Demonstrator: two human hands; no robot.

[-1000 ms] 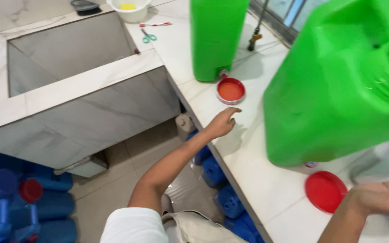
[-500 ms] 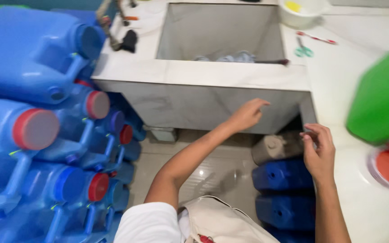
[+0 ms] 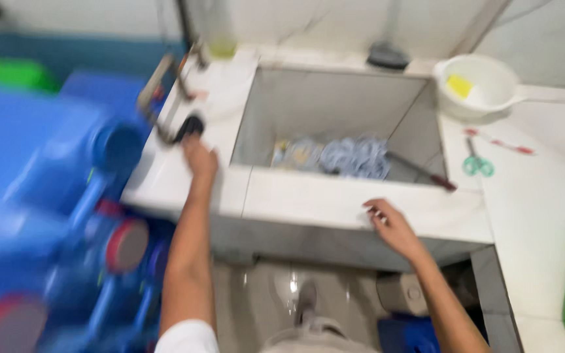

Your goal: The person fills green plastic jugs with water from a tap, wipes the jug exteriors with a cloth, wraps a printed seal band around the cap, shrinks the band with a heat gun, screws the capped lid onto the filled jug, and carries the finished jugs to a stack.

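My left hand reaches open toward the dark tool on the counter, my right hand rests loosely spread on the sink's ledge; next, I must grasp it.

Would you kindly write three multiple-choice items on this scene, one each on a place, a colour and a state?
1. Where does the right hand rest?
A. on the basin's front ledge
B. inside the white bowl
C. on the scissors

2. What colour are the scissors' handles?
A. red
B. green
C. black

3. What is the left hand doing?
A. hanging over the floor
B. gripping a blue jug
C. reaching to a dark tool on the counter

Answers: 1 A, the fingers lie on the ledge before the basin. 2 B, both loops show green on the white counter. 3 C, the fingertips meet the dark tool at the counter's left end, though blur hides whether they grip it.
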